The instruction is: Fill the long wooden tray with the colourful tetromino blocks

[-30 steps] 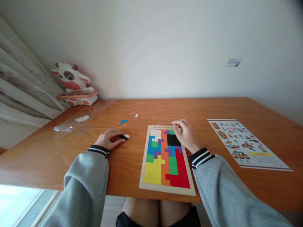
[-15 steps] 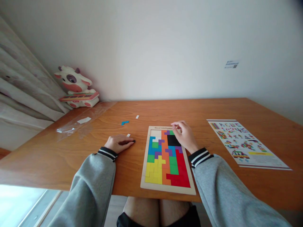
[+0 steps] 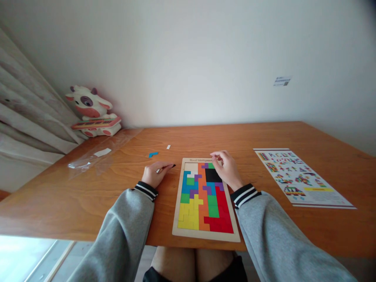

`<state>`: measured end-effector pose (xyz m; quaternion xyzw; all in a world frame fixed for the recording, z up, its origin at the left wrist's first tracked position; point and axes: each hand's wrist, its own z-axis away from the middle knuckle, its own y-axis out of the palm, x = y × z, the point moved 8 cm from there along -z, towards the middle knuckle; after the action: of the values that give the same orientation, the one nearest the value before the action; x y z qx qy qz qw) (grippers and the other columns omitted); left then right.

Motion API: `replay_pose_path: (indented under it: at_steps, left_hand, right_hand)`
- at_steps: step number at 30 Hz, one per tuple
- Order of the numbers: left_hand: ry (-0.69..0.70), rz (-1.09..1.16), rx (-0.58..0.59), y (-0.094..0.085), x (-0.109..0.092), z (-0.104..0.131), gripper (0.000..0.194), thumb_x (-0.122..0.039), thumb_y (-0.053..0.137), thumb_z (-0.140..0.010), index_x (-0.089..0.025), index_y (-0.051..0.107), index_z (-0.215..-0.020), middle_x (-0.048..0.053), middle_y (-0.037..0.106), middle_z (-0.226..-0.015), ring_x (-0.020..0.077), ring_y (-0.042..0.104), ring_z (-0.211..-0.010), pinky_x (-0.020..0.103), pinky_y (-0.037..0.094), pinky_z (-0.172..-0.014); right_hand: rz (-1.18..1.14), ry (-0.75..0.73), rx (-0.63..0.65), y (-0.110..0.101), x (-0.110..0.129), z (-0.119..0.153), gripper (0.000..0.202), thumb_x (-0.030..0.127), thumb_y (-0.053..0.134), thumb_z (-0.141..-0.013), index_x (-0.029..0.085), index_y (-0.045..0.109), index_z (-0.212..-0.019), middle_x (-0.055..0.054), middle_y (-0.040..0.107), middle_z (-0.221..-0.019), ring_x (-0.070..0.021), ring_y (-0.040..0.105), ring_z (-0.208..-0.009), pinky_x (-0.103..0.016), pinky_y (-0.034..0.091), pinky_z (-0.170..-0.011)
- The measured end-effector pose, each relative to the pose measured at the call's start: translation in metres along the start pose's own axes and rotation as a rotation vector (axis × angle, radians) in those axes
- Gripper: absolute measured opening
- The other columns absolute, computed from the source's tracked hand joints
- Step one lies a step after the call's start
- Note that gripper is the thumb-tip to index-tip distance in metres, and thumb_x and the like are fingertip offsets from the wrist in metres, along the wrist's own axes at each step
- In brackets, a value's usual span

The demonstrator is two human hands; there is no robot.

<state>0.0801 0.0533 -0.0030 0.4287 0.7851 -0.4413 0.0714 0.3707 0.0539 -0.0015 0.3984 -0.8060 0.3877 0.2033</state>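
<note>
Head view: my left hand pinches the black piece left of the puzzle board, bare wood between; my right hand overlaps its upper-right edge, whether closed I can't tell.

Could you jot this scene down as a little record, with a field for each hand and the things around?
Left hand: fingers pinch a black piece
Right hand: over the board's upper right, no piece visible in it
Board: wooden, largely filled with coloured pieces; pale area at upper left
Loose pieces: blue piece and white piece, beyond the left hand
Right side: printed sheet
Far left: cow toy, clear plastic
Surface: brown table
</note>
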Motion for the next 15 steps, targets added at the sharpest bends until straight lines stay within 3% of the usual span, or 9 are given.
replay_pose_path:
  at_steps: [2, 5, 10, 15]
  left_hand:
    - [-0.097, 0.045, -0.007, 0.011, -0.001, -0.006, 0.027, -0.044, 0.062, -0.09, -0.022, 0.076, -0.097, 0.003, 0.077, -0.096, 0.0199, 0.073, -0.085, 0.035, 0.061, -0.082]
    - [-0.128, 0.13, 0.006, 0.032, -0.011, -0.016, 0.028, -0.045, 0.063, -0.089, -0.023, 0.076, -0.097, 0.003, 0.077, -0.098, 0.0204, 0.072, -0.088, 0.037, 0.06, -0.086]
    - [-0.079, 0.217, 0.087, 0.064, -0.023, -0.032, 0.025, -0.043, 0.063, -0.089, -0.023, 0.077, -0.093, 0.003, 0.077, -0.094, 0.0188, 0.072, -0.086, 0.033, 0.058, -0.082]
    - [0.031, 0.136, 0.231, 0.08, -0.024, -0.034, 0.022, -0.04, 0.062, -0.09, -0.023, 0.077, -0.091, 0.002, 0.077, -0.09, 0.0167, 0.069, -0.08, 0.029, 0.055, -0.074]
  right_hand:
    - [-0.005, -0.002, 0.0, 0.001, 0.0, 0.0, 0.016, 0.028, 0.052, -0.092, 0.021, 0.065, -0.095, -0.009, 0.065, -0.093, -0.0232, 0.061, -0.086, -0.039, 0.052, -0.077]
    - [-0.009, -0.015, 0.003, 0.002, 0.0, 0.001, 0.016, 0.029, 0.051, -0.092, 0.021, 0.065, -0.095, -0.009, 0.065, -0.093, -0.0231, 0.062, -0.087, -0.039, 0.053, -0.078]
    - [-0.019, -0.026, -0.011, 0.0, 0.0, 0.0, 0.015, 0.028, 0.052, -0.091, 0.021, 0.065, -0.095, -0.009, 0.065, -0.094, -0.0232, 0.062, -0.088, -0.039, 0.053, -0.077]
    - [-0.018, -0.014, -0.013, -0.002, -0.001, 0.0, 0.014, 0.027, 0.053, -0.091, 0.021, 0.065, -0.095, -0.009, 0.065, -0.094, -0.0226, 0.062, -0.087, -0.038, 0.053, -0.077]
